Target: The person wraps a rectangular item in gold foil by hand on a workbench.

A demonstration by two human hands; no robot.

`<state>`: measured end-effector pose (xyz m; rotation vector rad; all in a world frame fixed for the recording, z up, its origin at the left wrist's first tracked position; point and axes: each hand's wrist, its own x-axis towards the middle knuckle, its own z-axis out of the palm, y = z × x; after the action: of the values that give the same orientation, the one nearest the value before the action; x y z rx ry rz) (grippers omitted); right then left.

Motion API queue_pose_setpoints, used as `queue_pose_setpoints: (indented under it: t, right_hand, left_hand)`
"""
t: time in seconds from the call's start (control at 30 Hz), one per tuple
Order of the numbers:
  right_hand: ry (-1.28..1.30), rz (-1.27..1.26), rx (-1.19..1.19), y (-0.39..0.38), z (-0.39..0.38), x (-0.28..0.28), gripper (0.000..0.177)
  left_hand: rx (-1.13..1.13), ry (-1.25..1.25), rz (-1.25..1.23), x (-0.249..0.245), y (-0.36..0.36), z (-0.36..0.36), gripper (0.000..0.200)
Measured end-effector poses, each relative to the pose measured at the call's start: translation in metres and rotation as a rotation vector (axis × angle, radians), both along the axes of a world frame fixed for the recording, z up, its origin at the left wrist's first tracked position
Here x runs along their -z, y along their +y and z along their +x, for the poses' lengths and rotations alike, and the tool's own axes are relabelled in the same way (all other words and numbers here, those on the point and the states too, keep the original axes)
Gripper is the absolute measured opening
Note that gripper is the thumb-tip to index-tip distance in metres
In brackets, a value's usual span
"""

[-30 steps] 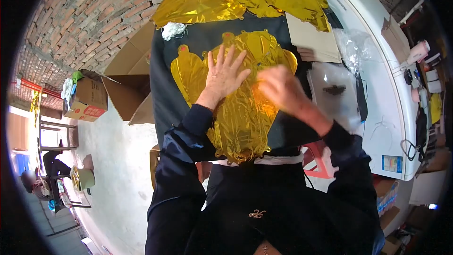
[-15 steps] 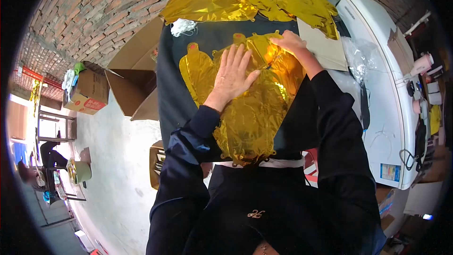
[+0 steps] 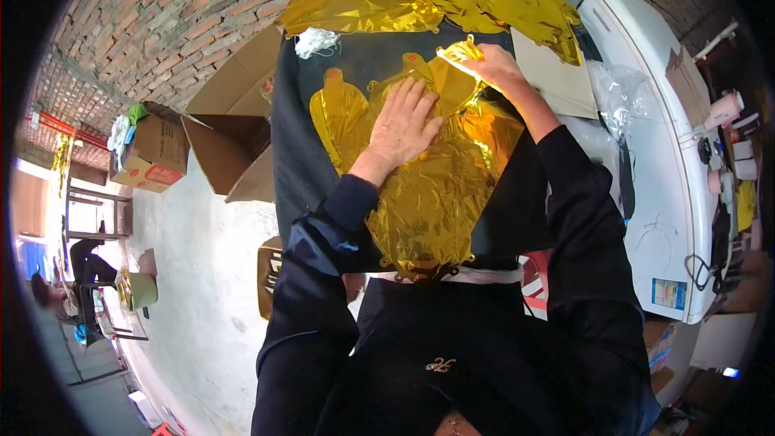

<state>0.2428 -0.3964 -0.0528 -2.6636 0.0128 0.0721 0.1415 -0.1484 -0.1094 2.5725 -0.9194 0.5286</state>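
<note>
The gold foil (image 3: 428,202) lay creased mid-way across the black cloth (image 3: 299,149), reaching its near edge. Over the cloth's middle, the left hand (image 3: 404,125) rested flat on it, fingers extended, gripping nothing; the right hand (image 3: 499,69), fingers curled closed, pinched a raised (rather crumpled) part toward the cloth's far right.

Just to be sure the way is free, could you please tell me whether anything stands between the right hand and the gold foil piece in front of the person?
Nothing visible does: the right hand grips a raised upper part of the gold foil piece. The left hand lies flat on the foil, to one side.
</note>
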Motion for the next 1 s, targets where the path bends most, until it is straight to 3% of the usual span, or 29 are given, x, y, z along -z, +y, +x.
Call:
queue_pose_setpoints:
  t: [0.33,0.63,0.73,1.0]
  right_hand:
    - [0.035,-0.102,-0.027,0.009,-0.011,-0.007,0.049]
    - [-0.237,-0.119,-0.075,0.019,-0.025,-0.017,0.040]
    - [-0.197,-0.147,-0.090,0.026,-0.029,-0.030,0.039]
    - [-0.207,0.072,-0.151,0.037,-0.019,-0.029,0.050]
  left_hand:
    - [0.006,0.039,0.043,-0.004,-0.005,0.008,0.050]
    - [0.020,-0.029,0.016,0.000,-0.005,0.007,0.047]
    - [0.009,-0.040,0.026,0.002,-0.005,0.007,0.047]
    - [0.002,-0.031,0.009,0.003,-0.006,0.005,0.049]
